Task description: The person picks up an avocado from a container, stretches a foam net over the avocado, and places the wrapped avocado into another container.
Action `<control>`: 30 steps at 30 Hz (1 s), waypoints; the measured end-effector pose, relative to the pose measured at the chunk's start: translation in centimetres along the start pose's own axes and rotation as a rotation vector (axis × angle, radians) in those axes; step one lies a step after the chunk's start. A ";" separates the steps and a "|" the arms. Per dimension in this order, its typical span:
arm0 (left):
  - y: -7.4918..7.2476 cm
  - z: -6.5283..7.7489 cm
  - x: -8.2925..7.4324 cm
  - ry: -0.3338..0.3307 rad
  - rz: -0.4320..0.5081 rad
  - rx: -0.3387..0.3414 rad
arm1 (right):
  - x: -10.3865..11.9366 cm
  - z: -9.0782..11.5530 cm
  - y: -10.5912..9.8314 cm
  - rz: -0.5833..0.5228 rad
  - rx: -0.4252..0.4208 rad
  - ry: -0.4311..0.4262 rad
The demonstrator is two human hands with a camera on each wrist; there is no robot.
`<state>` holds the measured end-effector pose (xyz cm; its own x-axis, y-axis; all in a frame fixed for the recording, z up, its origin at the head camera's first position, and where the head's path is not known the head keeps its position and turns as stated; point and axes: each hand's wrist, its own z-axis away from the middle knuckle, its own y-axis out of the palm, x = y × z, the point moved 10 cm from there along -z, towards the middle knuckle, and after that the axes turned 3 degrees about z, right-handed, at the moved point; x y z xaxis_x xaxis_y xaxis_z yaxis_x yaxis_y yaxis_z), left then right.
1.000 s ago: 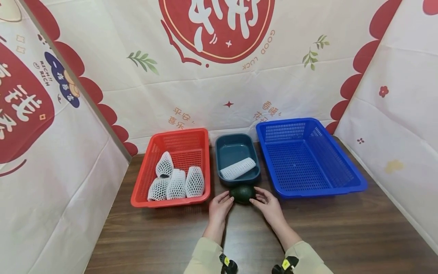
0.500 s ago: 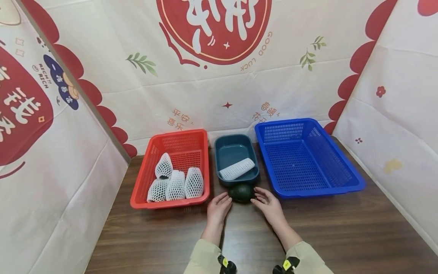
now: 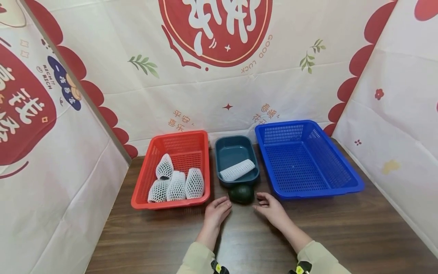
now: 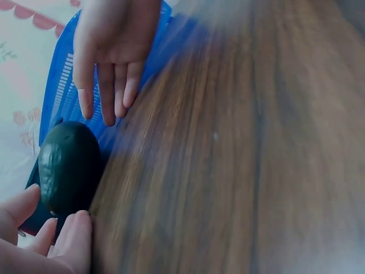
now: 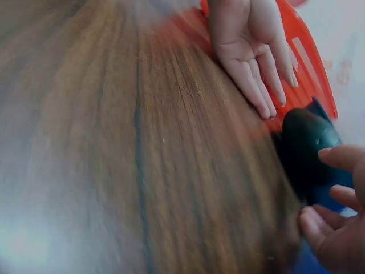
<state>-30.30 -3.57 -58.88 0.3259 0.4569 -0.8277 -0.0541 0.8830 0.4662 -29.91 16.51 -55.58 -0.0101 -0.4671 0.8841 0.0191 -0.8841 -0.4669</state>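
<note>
A dark green avocado (image 3: 241, 194) lies on the wooden table, just in front of the teal tray (image 3: 236, 141). My left hand (image 3: 216, 213) is at its left with fingers relaxed, holding nothing. On the other side, my right hand (image 3: 272, 210) is a small gap away from the avocado, its fingers loosely bent around nothing. The left wrist view shows the avocado (image 4: 69, 165) standing out between both hands, with left fingertips close to its near end. A white foam net sleeve (image 3: 237, 170) lies slantwise inside the teal tray.
At the left stands a red basket (image 3: 137, 198) with several items in white foam nets (image 3: 176, 186). A blue basket (image 3: 291, 163) stands at the right. Printed cloth walls (image 3: 219, 91) enclose the table (image 3: 253, 247) at the back and sides.
Both hands have drawn away from the avocado, the left one down and leftward, the right one outward. The avocado stays in front of the tray.
</note>
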 end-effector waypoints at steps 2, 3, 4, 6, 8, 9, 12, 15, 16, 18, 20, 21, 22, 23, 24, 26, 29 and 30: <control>0.3 0.6 -0.6 -0.009 -0.055 0.023 | 0.6 0.2 -0.1 0.096 0.021 -0.013; 0.5 1.0 -1.0 -0.012 -0.090 0.032 | 1.0 0.4 0.0 0.141 0.037 -0.022; 0.7 1.5 -1.4 -0.013 -0.126 0.039 | 1.3 0.6 0.0 0.187 0.050 -0.034; 1.0 2.0 -2.1 -0.012 -0.213 0.045 | 2.2 0.9 0.2 0.282 0.071 -0.075; 1.1 2.2 -2.6 0.011 -0.317 0.049 | 3.4 1.5 0.4 0.373 0.090 -0.141; 1.1 2.2 -2.7 0.030 -0.371 0.054 | 4.1 1.7 0.6 0.419 0.098 -0.181; 1.6 2.0 -3.2 0.130 -0.544 0.084 | 6.2 2.4 0.9 0.560 0.109 -0.313; 2.9 2.5 -4.4 0.238 -0.728 0.113 | 8.2 2.8 0.9 0.697 0.112 -0.439; 3.4 2.7 -4.9 0.274 -0.791 0.118 | 8.9 2.8 0.9 0.737 0.109 -0.477; 4.4 3.2 -5.8 0.338 -0.925 0.122 | 9.9 2.6 0.7 0.813 0.093 -0.548; 5.3 3.4 -6.7 0.396 -1.061 0.115 | 10.8 2.1 0.4 0.868 0.073 -0.601; 5.7 3.5 -7.1 0.431 -1.132 0.112 | 11.1 1.8 0.3 0.890 0.062 -0.619; 6.2 3.5 -7.5 0.467 -1.206 0.106 | 11.4 1.5 0.1 0.911 0.052 -0.631; 6.6 3.4 -7.9 0.500 -1.274 0.098 | 11.6 1.1 -0.1 0.928 0.043 -0.641; 7.0 3.4 -8.3 0.531 -1.336 0.088 | 11.7 0.8 -0.3 0.939 0.036 -0.650; 7.7 3.1 -9.0 0.580 -1.441 0.069 | 11.9 0.2 -0.7 0.958 0.032 -0.665; 8.5 2.4 -9.7 0.609 -1.541 0.046 | 12.1 -0.5 -0.9 0.989 0.047 -0.701; 8.7 2.1 -9.8 0.607 -1.568 0.041 | 12.1 -0.6 -0.8 1.001 0.055 -0.719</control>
<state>-31.99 -0.58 -46.09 -0.3481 -0.8188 -0.4564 -0.0266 0.4953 -0.8683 -30.65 11.59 -44.47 0.5848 -0.8099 -0.0454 -0.2560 -0.1312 -0.9577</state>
